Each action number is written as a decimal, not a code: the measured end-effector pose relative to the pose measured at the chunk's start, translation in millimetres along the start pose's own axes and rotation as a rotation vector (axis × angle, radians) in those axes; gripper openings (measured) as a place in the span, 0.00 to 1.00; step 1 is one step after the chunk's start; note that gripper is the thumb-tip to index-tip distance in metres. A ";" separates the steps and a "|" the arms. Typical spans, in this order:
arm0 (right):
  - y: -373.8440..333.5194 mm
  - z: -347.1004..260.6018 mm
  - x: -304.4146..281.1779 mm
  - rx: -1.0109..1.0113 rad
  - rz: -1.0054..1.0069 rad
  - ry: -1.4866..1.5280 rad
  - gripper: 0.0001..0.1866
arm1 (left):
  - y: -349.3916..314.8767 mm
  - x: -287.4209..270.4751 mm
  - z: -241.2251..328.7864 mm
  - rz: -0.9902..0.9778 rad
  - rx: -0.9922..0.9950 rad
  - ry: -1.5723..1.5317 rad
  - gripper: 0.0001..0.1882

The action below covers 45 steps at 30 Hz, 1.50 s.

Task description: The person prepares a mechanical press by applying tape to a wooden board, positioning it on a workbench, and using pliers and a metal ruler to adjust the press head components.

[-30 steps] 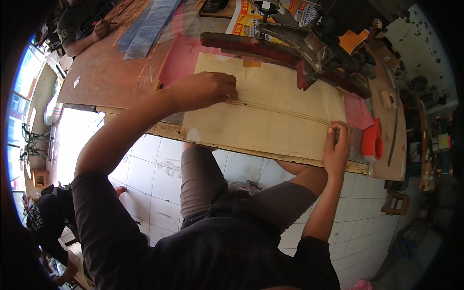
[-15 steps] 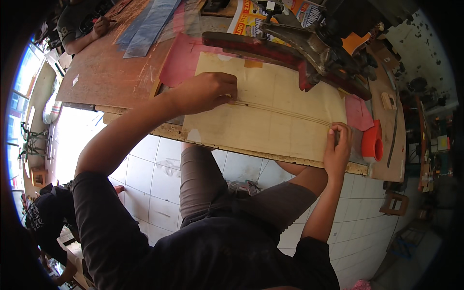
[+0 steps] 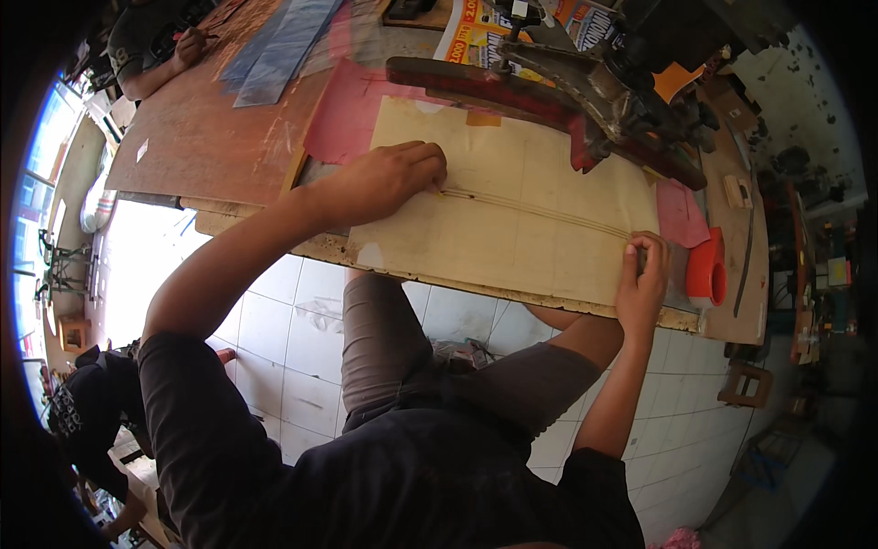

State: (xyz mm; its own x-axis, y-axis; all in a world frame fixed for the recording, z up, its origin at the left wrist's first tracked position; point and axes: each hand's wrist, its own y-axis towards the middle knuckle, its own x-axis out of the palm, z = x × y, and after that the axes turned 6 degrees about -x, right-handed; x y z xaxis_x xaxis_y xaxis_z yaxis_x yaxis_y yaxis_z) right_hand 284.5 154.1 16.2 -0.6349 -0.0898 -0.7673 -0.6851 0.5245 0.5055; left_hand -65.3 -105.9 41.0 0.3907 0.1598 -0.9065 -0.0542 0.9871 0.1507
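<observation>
A long, thin cream-coloured strip (image 3: 540,209) stretches between my hands, slanting slightly down to the right over a pale yellow board (image 3: 494,247). My left hand (image 3: 402,176) is closed in a pinch at its left end, with the knuckles up. At the strip's right end, the curled fingers and thumb of my right hand (image 3: 646,267) close on it near the board's right edge. Whether the strip is one piece or several laid side by side I cannot tell. A metal press frame with a dark red bar (image 3: 485,84) stands over the board's far edge.
Pink sheets (image 3: 340,123) lie beside the board's far left corner. An orange-red tape-like ring (image 3: 706,267) stands right of my right hand. Clear bluish plastic strips (image 3: 283,50) lie at the far left, near another person's hand (image 3: 189,46). A wooden stool (image 3: 745,384) stands on the floor.
My left hand has lowered slightly toward me, its fingers still pinched at the strip's end. The right hand stays almost in place.
</observation>
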 end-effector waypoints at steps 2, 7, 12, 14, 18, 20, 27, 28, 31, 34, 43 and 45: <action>-0.8 0.0 0.0 -0.006 0.005 -0.008 0.06 | -3.0 -0.7 -0.3 0.019 0.001 -0.012 0.06; -2.8 2.3 1.5 -0.008 0.012 0.016 0.07 | -10.0 -8.6 -1.0 0.005 -0.095 -0.187 0.04; -3.0 5.4 1.7 0.122 0.035 0.118 0.06 | -18.2 -9.1 3.1 0.047 -0.237 -0.385 0.04; -4.7 10.0 3.0 0.127 0.182 0.283 0.07 | -24.9 -14.4 8.8 0.199 -0.248 -0.498 0.06; -36.0 -8.3 -17.4 0.086 0.565 0.464 0.09 | -33.8 -6.6 83.8 0.456 -0.231 -0.932 0.06; -66.8 -65.0 -25.7 -0.094 0.569 0.444 0.09 | -55.6 22.8 156.1 0.275 -0.301 -1.112 0.11; -111.2 -172.2 -2.3 -0.291 0.194 0.536 0.20 | -54.3 103.9 250.5 0.440 -0.234 -1.673 0.07; -111.5 -170.8 -3.7 -0.329 0.179 0.511 0.20 | -53.3 106.3 252.7 0.449 -0.247 -1.806 0.08; -107.7 -162.7 -1.0 -0.409 0.184 0.474 0.21 | -51.7 104.3 255.5 0.395 -0.295 -1.850 0.12; -112.1 -153.4 -0.1 -0.407 0.231 0.488 0.20 | -53.1 112.6 260.1 0.400 -0.245 -1.876 0.13; -107.1 -163.4 -3.4 -0.390 0.106 0.560 0.23 | -47.5 116.5 263.3 0.634 -0.244 -1.747 0.27; -112.0 -166.0 -4.7 -0.385 0.009 0.597 0.22 | -47.3 105.5 259.6 0.557 -0.324 -1.663 0.31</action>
State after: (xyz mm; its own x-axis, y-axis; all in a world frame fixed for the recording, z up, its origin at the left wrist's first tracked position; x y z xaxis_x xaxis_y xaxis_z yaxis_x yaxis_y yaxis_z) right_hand 304.9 -44.8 28.6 -0.6529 -0.5931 -0.4711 -0.6865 0.2005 0.6990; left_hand 217.0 -138.3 40.5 0.6799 0.4680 0.5646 -0.5719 0.8203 0.0087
